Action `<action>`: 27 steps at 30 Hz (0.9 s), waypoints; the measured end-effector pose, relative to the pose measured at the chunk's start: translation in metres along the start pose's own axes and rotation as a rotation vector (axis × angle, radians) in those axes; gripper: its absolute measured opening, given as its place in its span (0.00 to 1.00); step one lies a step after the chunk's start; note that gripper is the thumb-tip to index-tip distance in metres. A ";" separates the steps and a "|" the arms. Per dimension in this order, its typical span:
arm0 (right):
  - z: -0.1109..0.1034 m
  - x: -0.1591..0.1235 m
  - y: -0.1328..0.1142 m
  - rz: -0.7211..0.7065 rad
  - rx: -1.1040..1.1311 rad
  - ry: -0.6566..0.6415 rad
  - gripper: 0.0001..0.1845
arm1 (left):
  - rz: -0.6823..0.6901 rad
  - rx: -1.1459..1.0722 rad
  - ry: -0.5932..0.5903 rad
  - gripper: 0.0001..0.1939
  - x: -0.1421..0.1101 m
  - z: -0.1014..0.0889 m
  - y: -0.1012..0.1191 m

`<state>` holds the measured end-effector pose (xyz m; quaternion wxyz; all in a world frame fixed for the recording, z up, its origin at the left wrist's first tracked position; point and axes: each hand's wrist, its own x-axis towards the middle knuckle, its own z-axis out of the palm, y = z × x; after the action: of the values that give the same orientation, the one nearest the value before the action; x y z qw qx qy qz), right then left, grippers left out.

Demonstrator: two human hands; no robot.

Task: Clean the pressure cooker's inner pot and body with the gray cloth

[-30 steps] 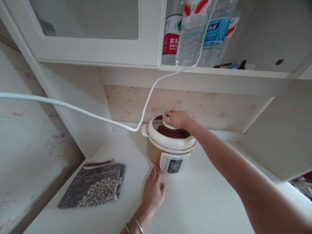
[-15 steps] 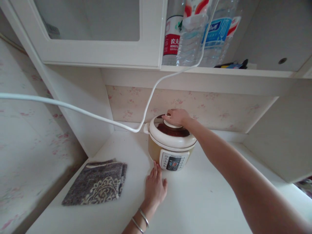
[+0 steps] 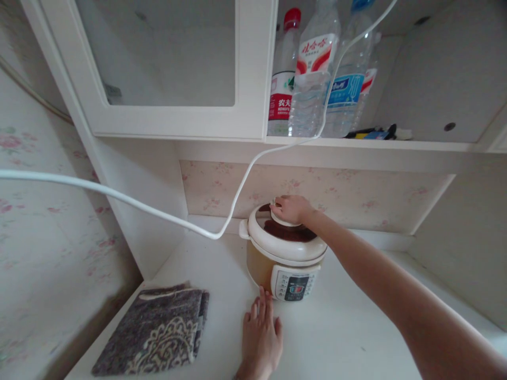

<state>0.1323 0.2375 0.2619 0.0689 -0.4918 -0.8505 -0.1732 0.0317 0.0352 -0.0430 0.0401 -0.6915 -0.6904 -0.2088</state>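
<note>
An electric pressure cooker (image 3: 261, 266) with a cream rim, gold body and front control panel (image 3: 296, 285) stands on the white counter. My right hand (image 3: 292, 208) is closed over the handle (image 3: 285, 220) on top of its brown and cream lid (image 3: 291, 232), hiding much of that handle. In front of the cooker, my left hand (image 3: 261, 332) lies open, fingers stretched forward. Its fingertips touch the cooker's lower front edge, left of the panel.
A folded grey patterned cloth (image 3: 158, 332) lies at left on the counter (image 3: 336, 338). A white cable (image 3: 190, 224) hangs across the view before the cooker. Overhead, a cupboard (image 3: 178, 121) holds several plastic bottles (image 3: 311, 89) and small items (image 3: 376, 133).
The view has tilted up, showing more of the bottles. The cooker has turned slightly, its panel now further right. Both hands keep their contact with it.
</note>
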 end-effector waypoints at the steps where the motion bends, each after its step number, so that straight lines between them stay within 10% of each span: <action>1: 0.000 0.001 -0.002 0.026 0.004 -0.008 0.33 | 0.000 -0.003 -0.007 0.31 0.000 -0.001 0.000; 11: 0.000 0.007 -0.021 0.298 0.084 -0.133 0.35 | 0.000 -0.023 -0.077 0.31 0.001 -0.014 0.002; 27: -0.020 0.013 -0.001 0.307 0.071 -0.129 0.40 | -0.004 0.026 0.014 0.31 -0.003 -0.014 0.006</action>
<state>0.1236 0.2404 0.2836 0.0572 -0.6233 -0.7736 -0.0988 0.0347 0.0276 -0.0299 0.0538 -0.6881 -0.6941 -0.2047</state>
